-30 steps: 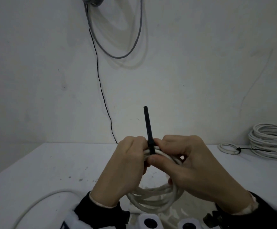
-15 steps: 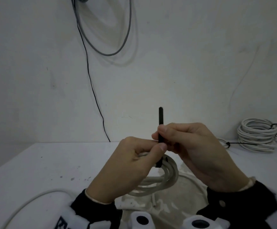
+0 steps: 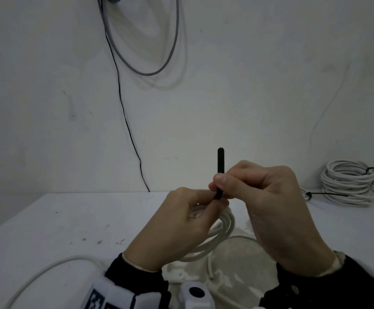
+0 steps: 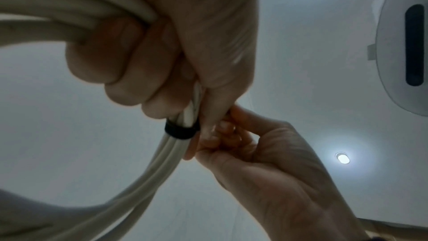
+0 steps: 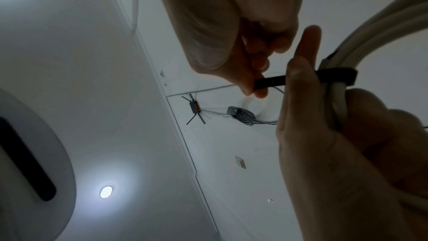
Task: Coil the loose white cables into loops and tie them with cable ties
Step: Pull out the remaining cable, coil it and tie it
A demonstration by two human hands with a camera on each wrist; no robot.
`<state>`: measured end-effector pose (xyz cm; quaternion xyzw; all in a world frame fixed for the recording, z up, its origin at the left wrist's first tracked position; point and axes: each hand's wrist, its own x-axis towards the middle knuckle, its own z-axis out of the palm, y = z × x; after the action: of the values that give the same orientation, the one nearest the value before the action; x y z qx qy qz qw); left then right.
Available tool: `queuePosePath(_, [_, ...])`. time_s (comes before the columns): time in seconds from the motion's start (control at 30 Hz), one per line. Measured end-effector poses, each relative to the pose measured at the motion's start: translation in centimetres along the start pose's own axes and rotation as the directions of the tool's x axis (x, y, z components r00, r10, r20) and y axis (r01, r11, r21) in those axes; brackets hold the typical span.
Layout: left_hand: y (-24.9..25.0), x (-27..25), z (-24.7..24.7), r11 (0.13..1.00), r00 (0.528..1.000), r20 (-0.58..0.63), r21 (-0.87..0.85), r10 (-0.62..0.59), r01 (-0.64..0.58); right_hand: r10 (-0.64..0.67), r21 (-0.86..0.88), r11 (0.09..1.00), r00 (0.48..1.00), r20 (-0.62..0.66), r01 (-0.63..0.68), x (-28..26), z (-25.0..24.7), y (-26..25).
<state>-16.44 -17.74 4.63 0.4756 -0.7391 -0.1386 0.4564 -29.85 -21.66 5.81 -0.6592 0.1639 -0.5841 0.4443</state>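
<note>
- Your left hand (image 3: 181,221) is gripping the coiled white round cable bundle (image 3: 220,233), fingers curled round the strands; the coil is hanging above the white table (image 3: 70,230), at 6 o'clock in the head view.
- Your right hand (image 3: 259,190) is pinching the free tail of the black flat strap-type cable tie (image 3: 219,172) between thumb and forefinger, grip narrow, with the tail standing upright toward 12 o'clock.
- Change noted: a second ago both hands were closed together over the top of the coil; your right hand has since risen and moved to the tail, above and at 1 o'clock of the left.
- The left wrist view is showing the tie's band (image 4: 180,131) wrapping snugly round the strands just beyond your fingertips (image 4: 159,105).
- The right wrist view is showing the strap (image 5: 273,81) running taut from the bundle to your pinch.
- Judgement: the tie is looped and you are drawing it tight; this coil is near finished. Whether the band is fully locked cannot be told.
- A stack of tied white cable coils (image 3: 349,184) is lying at 3 o'clock on the table; a loose white cable (image 3: 47,270) is curving at 8 o'clock, apparently awaiting coiling.
- A grey cable loop (image 3: 159,52) is hanging on the wall at 12 o'clock.
</note>
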Motion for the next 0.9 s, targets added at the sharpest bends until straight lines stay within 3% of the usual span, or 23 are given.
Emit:
queuePosePath(0.1, [0.2,-0.1,-0.3,1.000,1.000,-0.028,-0.025,0.005,-0.006,-0.007,0.050,0.999,1.000,0.019,0.006,0.4,0.2,0.4])
queuePosePath(0.17, [0.1,0.0,-0.5,0.998,0.999,-0.042,-0.068,-0.004,0.001,-0.010,-0.037,0.999,0.999,0.043,0.011,0.8,0.1,0.7])
queuePosePath(0.23, [-0.2,0.0,-0.9,0.983,0.998,-0.040,-0.175,-0.056,0.048,-0.044,-0.148,0.988,0.997,0.060,0.053,1.0,-0.2,0.8])
queuePosePath(0.33, [-0.5,-0.2,-1.5,0.925,0.988,0.028,-0.348,-0.151,0.151,-0.080,-0.175,0.980,0.995,0.061,0.090,1.1,-0.5,0.8])
queuePosePath(0.43, [-0.7,-0.3,-1.9,0.870,0.983,0.043,-0.460,-0.177,0.177,0.033,-0.111,0.994,0.992,0.119,-0.020,1.1,-0.5,0.9])
queuePosePath(0.53, [-0.8,-0.2,-2.2,0.814,0.981,-0.026,-0.563,-0.191,0.143,0.180,-0.161,0.977,0.946,0.268,-0.141,1.1,-0.9,1.2])
queuePosePath(0.7, [-1.2,-0.2,-2.4,0.768,0.977,-0.110,-0.636,-0.183,0.073,0.142,-0.048,0.990,0.899,0.415,-0.134,0.9,-0.6,1.0])
queuePosePath(0.9, [-2.0,-0.3,-3.2,0.897,0.977,-0.185,-0.442,-0.103,0.011,-0.032,-0.043,0.998,0.974,0.226,0.043,1.2,-0.6,1.8])
